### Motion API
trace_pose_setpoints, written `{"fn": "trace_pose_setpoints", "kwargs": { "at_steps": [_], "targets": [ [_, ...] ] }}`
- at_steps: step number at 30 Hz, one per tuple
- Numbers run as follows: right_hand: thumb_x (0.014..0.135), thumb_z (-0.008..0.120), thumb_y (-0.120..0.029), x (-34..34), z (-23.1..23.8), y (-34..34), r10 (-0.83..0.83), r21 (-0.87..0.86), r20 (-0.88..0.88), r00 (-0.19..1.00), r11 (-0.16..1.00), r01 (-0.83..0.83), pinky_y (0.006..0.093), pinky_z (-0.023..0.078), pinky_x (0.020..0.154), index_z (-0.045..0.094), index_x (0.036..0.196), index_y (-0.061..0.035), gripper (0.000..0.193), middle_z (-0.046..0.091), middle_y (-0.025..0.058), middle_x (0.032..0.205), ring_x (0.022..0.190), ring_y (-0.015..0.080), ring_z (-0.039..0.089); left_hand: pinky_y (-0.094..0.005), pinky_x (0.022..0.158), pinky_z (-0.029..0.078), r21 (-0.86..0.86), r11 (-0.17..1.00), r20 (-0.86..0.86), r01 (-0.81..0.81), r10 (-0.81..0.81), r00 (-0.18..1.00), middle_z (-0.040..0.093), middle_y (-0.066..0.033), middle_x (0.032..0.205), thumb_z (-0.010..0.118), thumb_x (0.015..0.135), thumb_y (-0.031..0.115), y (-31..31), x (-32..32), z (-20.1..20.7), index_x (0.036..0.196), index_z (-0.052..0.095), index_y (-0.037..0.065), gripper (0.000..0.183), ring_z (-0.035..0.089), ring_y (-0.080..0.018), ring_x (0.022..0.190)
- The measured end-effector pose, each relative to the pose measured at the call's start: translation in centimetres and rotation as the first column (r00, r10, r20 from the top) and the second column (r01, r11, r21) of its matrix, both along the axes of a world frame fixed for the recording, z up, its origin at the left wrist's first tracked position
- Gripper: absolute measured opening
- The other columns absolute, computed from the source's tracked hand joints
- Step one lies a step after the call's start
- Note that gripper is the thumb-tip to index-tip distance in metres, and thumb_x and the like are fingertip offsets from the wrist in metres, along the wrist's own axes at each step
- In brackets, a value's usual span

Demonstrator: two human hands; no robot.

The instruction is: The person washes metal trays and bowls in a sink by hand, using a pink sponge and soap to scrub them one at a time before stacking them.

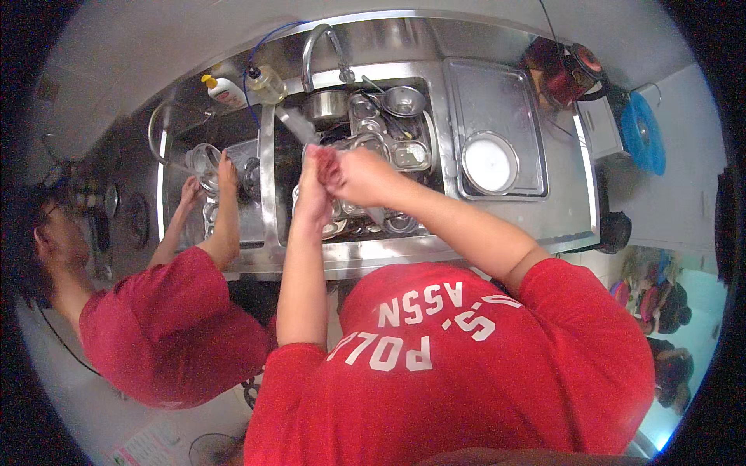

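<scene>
Reddish pad (329, 166) is squeezed in the right hand (364, 175) over the sink (269, 167), nearer its left edge, and the left hand (313, 188) seems to grip a blurry pale thing (294, 123), so hold tight and rub gently.

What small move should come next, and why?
Probably a short rub with the right hand along the pale utensil: the reddish scrubber is bunched in that hand, close against the left hand, and the utensil's blurred end sticks out past them over the sink.
</scene>
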State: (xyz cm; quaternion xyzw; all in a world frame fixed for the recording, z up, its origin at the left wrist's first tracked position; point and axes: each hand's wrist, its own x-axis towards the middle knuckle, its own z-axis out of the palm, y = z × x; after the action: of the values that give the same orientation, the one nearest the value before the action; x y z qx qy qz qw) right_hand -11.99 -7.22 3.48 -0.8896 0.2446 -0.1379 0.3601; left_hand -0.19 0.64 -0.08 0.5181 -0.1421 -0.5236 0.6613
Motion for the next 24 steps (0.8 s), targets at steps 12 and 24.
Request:
{"fn": "trace_pose_setpoints", "kwargs": {
  "at_steps": [12, 24],
  "targets": [
    [0.086, 0.058, 0.002, 1.7, -4.0, -0.2, -0.102, 0.471, 0.256, 0.961, 0.881, -0.032, 0.032, 0.055, 0.078, 0.055, 0.125, -0.0031, 0.04, 0.071, 0.0144, 0.108, 0.095, 0.022, 0.07, -0.0489, 0.102, 0.045, -0.088, 0.962, -0.208, -0.257, 0.235, 0.949, 0.054, -0.0163, 0.131, 0.031, 0.103, 0.05, 5.0, 2.3, -1.3, 0.132, 0.045, 0.002, 0.058, 0.056, -0.0315, 0.12],
    [0.096, 0.054, -0.034, 1.8, -8.4, -8.1, -0.121, 0.478, 0.209, 0.97, 0.878, 0.007, 0.0345, 0.052, 0.068, 0.053, 0.134, -0.0058, 0.048, 0.066, 0.0093, 0.083, 0.07, 0.0177, 0.063, -0.046, 0.097, 0.051, 0.023, 0.903, -0.14, -0.43, 0.428, 0.893, 0.054, -0.0161, 0.132, 0.022, 0.104, 0.051, 4.9, 2.9, -2.2, 0.137, 0.04, 0.0, 0.063, 0.059, -0.0314, 0.116]
  ]
}}
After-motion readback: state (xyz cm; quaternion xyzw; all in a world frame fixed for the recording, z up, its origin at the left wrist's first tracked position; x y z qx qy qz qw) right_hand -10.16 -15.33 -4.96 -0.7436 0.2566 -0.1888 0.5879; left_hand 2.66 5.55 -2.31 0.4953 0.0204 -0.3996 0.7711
